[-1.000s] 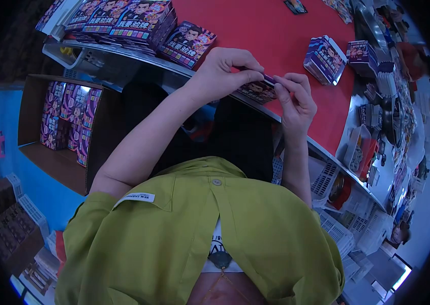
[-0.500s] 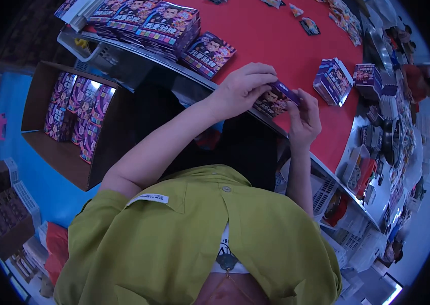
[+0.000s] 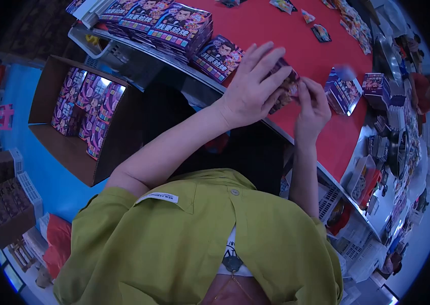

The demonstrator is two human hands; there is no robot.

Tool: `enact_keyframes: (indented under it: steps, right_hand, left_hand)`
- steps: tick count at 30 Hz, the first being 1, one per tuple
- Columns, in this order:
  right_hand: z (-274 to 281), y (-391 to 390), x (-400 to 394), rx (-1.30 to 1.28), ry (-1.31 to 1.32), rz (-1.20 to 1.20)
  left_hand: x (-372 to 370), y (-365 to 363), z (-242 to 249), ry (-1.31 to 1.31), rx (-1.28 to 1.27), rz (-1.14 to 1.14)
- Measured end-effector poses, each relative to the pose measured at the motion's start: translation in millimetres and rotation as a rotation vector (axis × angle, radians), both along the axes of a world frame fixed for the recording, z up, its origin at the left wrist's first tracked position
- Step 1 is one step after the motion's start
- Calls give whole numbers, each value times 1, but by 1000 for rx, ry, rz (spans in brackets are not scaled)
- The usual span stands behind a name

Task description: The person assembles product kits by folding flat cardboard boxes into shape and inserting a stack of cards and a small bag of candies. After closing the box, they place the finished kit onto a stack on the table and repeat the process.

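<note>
A small purple printed box (image 3: 287, 87) is held above the near edge of the red table (image 3: 286, 35). My left hand (image 3: 255, 84) lies over its left side with the fingers spread and stretched across the top. My right hand (image 3: 314, 108) grips the box's right end with bent fingers. Most of the box is hidden behind my left hand.
Stacks of the same purple boxes (image 3: 174, 23) lie on the table's left; single ones (image 3: 344, 91) stand at the right. An open cardboard carton (image 3: 80, 109) with several boxes sits low at left. White crates (image 3: 362, 249) stand under the table at right.
My left hand's fingers have opened out flat over the box, and both hands with the box have risen and shifted slightly right.
</note>
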State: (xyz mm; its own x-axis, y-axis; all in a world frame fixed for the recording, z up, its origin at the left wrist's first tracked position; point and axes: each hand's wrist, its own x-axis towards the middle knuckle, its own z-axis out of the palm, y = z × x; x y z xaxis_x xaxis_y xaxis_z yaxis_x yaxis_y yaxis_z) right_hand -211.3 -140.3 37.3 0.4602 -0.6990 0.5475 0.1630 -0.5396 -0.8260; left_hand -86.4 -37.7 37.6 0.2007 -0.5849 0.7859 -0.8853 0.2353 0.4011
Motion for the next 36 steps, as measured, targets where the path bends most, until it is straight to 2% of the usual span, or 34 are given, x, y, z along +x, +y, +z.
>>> enact_keyframes:
  steps: [2, 4, 6, 8, 9, 11, 12, 14, 16, 17, 19, 21, 22, 24, 26, 29, 30, 31, 33, 34, 35, 36]
  right_hand:
    - [15, -2, 31, 377, 94, 147]
    - [4, -7, 71, 559, 51, 319]
    - [-28, -19, 104, 355, 224, 310]
    - [-47, -21, 116, -191, 400, 50]
    - [-46, -27, 108, -203, 407, 16]
    - [-41, -26, 94, 78, 241, 49]
    - [-14, -28, 71, -130, 301, -60]
    - [3, -65, 31, -408, 260, -174]
    - [17, -112, -12, -474, 553, -410]
    - [19, -134, -27, -483, 548, -427]
    - [10, -174, -46, -520, 939, -699]
    - [-1, -186, -52, -503, 1166, -636]
    - [-6, -181, -50, -595, 1195, -656]
    - [-8, -178, -49, -623, 1158, -681]
    - [-7, -174, -50, -645, 1126, -708]
    - [-2, -176, -51, -948, 914, -859]
    - [4, -174, -49, -950, 891, -868]
    - [14, -169, -49, -924, 817, -804]
    - [37, -150, -43, -914, 605, -706]
    - [47, -130, -35, -796, 492, -591]
    - [56, -107, -25, -682, 382, -476]
    - [64, -83, -14, -607, 270, -349]
  left_hand:
    - [18, -1, 7, -111, 107, 197]
    - [41, 3, 15, -273, 224, 378]
    - [62, 3, -1, -200, 373, 186]
    - [68, -2, -12, -178, 382, 132]
    - [68, -5, -16, -179, 361, 103]
    - [73, -9, -20, -145, 548, 119]
    - [75, -11, -20, -147, 534, 111]
    - [77, -15, -21, -129, 564, 118]
    - [75, -19, -17, -137, 597, 138]
    - [74, -21, -14, -145, 640, 170]
    - [72, -21, -16, -126, 557, 158]
    - [73, -22, -16, -127, 468, 165]
    - [73, -21, -15, -130, 477, 152]
    - [73, -19, -13, -154, 478, 159]
    - [72, -19, -9, -81, 659, 145]
    - [64, -17, -5, -89, 547, 177]
    - [64, -18, -5, -210, 581, 230]
    - [61, -19, 1, -224, 567, 241]
    - [51, -25, 15, -64, 398, 91]
    - [36, -27, 33, 394, 467, -62]
    - [29, -34, 31, 385, 455, -71]
    - [23, -42, 25, 835, 423, -400]
